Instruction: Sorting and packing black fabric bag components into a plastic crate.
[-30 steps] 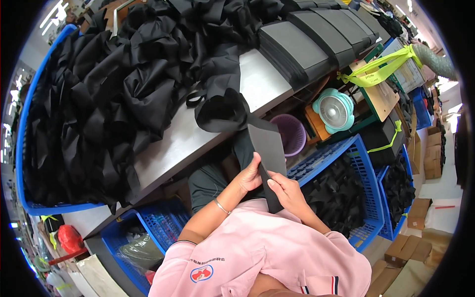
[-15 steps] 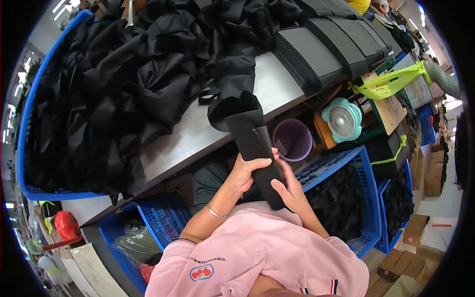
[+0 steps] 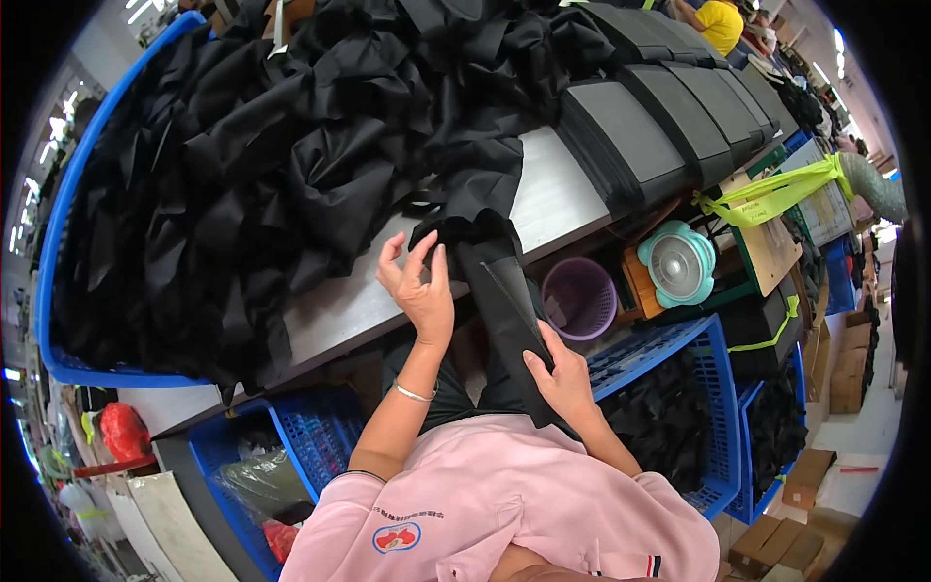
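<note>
The long black woven fabric strip [image 3: 504, 301] runs from the edge of the grey worktop [image 3: 543, 194] down over the person's lap, its upper end bunched at the table edge w/ the lower end near the waist. It looks light, limp and thin, prob. a bit slick like nylon, so it'll sag and fold wherever unsupported; not fragile. Best hold, judging by the drape: pinch at the top fold and press flat lower down, keeping some tension btwn the two points so it doesn't twist. Left hand [image 3: 419, 286] is raised at the table edge, wrist bent back, fingers spread and curled, fingertips pinching the bunched top of the strip; thin bracelet on that wrist. Right hand [image 3: 558, 373] sits lower, over the lap, palm down, fingers laid along the strip's lower part and thumb tucked at its edge, gripping it lightly rather than clenched. Both forearms come up from the pink sleeves, elbows close to the body. Behind the hands a big heap of crumpled black fabric pieces [image 3: 291, 145] covers the bench; a round purple plastic bin [image 3: 579, 299] stands under the table, just right of the strip.
</note>
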`<control>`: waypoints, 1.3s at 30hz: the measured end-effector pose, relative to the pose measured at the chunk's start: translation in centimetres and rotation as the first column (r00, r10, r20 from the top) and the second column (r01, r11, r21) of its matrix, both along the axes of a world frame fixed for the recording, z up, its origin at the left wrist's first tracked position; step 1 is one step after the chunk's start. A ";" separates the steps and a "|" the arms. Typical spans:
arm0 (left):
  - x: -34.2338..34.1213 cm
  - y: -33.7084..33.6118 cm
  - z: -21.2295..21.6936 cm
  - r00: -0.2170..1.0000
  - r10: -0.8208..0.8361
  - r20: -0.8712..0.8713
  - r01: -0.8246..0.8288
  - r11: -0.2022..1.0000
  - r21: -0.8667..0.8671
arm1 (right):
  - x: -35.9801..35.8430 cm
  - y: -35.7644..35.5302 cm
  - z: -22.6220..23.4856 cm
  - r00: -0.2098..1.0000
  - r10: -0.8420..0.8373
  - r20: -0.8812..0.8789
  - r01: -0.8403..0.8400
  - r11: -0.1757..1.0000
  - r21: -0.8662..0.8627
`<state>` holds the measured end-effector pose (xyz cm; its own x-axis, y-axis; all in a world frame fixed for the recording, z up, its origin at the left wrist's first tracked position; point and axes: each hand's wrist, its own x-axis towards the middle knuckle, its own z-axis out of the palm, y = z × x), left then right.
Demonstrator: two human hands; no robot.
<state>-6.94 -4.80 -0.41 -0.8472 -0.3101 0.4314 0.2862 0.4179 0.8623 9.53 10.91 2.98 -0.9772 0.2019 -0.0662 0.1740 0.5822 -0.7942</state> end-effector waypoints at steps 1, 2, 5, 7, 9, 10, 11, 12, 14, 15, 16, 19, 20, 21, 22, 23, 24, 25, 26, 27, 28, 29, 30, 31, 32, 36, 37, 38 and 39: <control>-0.3 -0.1 -0.1 1.000 0.024 -0.015 -0.024 0.999 -0.031 | -0.1 0.0 0.1 1.000 -0.015 -0.009 0.015 0.999 0.036; -0.4 -0.2 -0.2 1.000 0.019 -0.016 -0.020 0.999 -0.031 | -0.1 0.0 -0.1 1.000 -0.019 -0.011 0.020 0.999 0.035; -0.2 -0.4 -1.7 0.994 0.017 -0.105 -0.044 0.962 -0.268 | 0.0 -0.5 -0.5 0.981 0.004 -0.192 0.030 0.984 0.177; -0.6 -0.2 -1.9 0.953 -0.271 0.136 0.267 0.962 0.047 | -0.2 -1.0 0.6 0.996 0.042 -0.085 -0.012 0.943 0.332; -0.5 0.5 -1.3 0.959 -0.279 0.053 0.282 0.958 -0.049 | -0.5 -1.7 0.8 0.994 0.075 -0.076 -0.034 0.898 0.438; -0.5 1.0 -0.8 0.938 -0.345 0.018 0.346 0.936 -0.067 | -0.7 -1.9 0.9 0.991 0.113 -0.065 -0.059 0.837 0.544; -0.3 1.4 -0.3 0.912 -0.411 -0.017 0.408 0.909 -0.086 | -1.0 -2.0 1.1 0.993 0.105 -0.062 -0.054 0.838 0.544; -0.1 1.7 0.6 0.883 -0.469 -0.017 0.462 0.875 -0.142 | -1.4 -2.1 1.3 0.988 0.136 -0.074 -0.060 0.779 0.624; 0.2 2.0 1.6 0.848 -0.529 -0.039 0.510 0.834 -0.210 | -2.5 -1.6 1.5 0.983 0.162 -0.083 -0.059 0.714 0.697; 0.4 2.0 2.0 0.810 -0.583 -0.057 0.548 0.789 -0.278 | -3.2 -1.3 1.5 0.976 0.207 -0.064 -0.091 0.661 0.745; 0.6 2.0 2.6 0.788 -0.612 -0.060 0.564 0.758 -0.327 | -3.5 -1.1 1.5 0.967 0.250 -0.042 -0.121 0.603 0.788; 0.6 1.0 2.5 0.805 -0.586 -0.092 0.528 0.779 -0.338 | -2.5 -0.9 3.1 0.988 0.154 0.015 -0.105 0.595 0.797; 0.2 0.6 2.2 0.825 -0.557 -0.094 0.504 0.800 -0.325 | -2.1 -0.9 3.8 0.990 0.133 0.035 -0.109 0.602 0.791; 0.3 0.5 2.3 0.824 -0.559 -0.091 0.506 0.799 -0.325 | -2.1 -0.8 3.8 0.991 0.131 0.037 -0.109 0.604 0.790; 0.6 0.3 2.5 0.803 -0.590 -0.081 0.539 0.778 -0.324 | -2.2 -0.7 3.6 0.991 0.133 0.029 -0.113 0.682 0.723; 0.9 0.1 2.6 0.782 -0.619 -0.070 0.569 0.756 -0.322 | -2.4 -0.7 3.5 0.991 0.136 0.020 -0.116 0.753 0.648; 1.9 0.5 2.6 0.740 -0.669 -0.067 0.615 0.714 -0.334 | -3.1 -1.2 2.8 0.993 0.101 -0.057 -0.046 0.792 0.608; 2.9 1.2 2.9 0.678 -0.730 -0.081 0.667 0.658 -0.349 | -3.5 -0.6 0.5 0.993 0.107 -0.057 -0.050 0.791 0.610; 4.2 2.4 2.6 0.590 -0.803 -0.081 0.757 0.585 -0.291 | -3.8 0.3 -2.9 0.974 0.181 -0.136 -0.064 0.794 0.605; 5.7 2.9 2.7 0.551 -0.832 -0.063 0.790 0.545 -0.280 | -4.4 0.9 -5.4 0.939 0.267 -0.217 -0.090 0.799 0.594; 6.3 2.8 2.8 0.510 -0.859 -0.040 0.829 0.503 -0.244 | -5.4 1.1 -6.5 0.921 0.164 -0.352 -0.035 0.938 0.344; 6.6 2.7 3.0 0.468 -0.884 -0.019 0.863 0.461 -0.206 | -6.2 1.2 -7.7 0.892 0.029 -0.450 -0.001 0.998 0.062; 6.7 2.3 3.2 0.467 -0.884 -0.016 0.864 0.460 -0.206 | -5.7 2.0 -10.3 0.978 -0.017 -0.209 0.001 0.997 -0.078; 6.8 2.1 3.3 0.474 -0.879 -0.050 0.855 0.474 -0.210 | -5.9 2.4 -10.4 0.978 -0.019 -0.205 0.002 0.997 -0.081; 7.0 1.9 3.5 0.480 -0.873 -0.083 0.847 0.487 -0.212 | -6.7 3.0 -10.5 0.955 0.060 -0.291 -0.111 0.981 -0.161; 8.6 -0.7 4.2 0.722 -0.685 -0.095 0.667 0.726 -0.168 | -8.0 1.0 -5.9 0.938 -0.330 -0.103 0.120 0.588 -0.800; 8.7 -1.1 3.6 0.759 -0.643 -0.106 0.624 0.764 -0.168 | -8.2 1.3 -5.2 0.937 -0.333 -0.102 0.123 0.589 -0.798; 8.9 -0.9 2.9 0.784 -0.617 -0.058 0.601 0.780 -0.174 | -8.5 1.6 -4.5 0.936 -0.351 -0.044 0.139 0.479 -0.866; 8.9 -0.7 2.6 0.810 -0.587 -0.009 0.576 0.797 -0.183 | -8.7 1.6 -3.9 0.934 -0.357 0.015 0.153 0.361 -0.920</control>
<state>1.98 -5.47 2.14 -0.8148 0.3121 0.4885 0.5712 0.2884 0.7684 0.86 12.53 -0.92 -0.9031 0.3652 -0.2259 -0.0056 -0.5359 -0.8443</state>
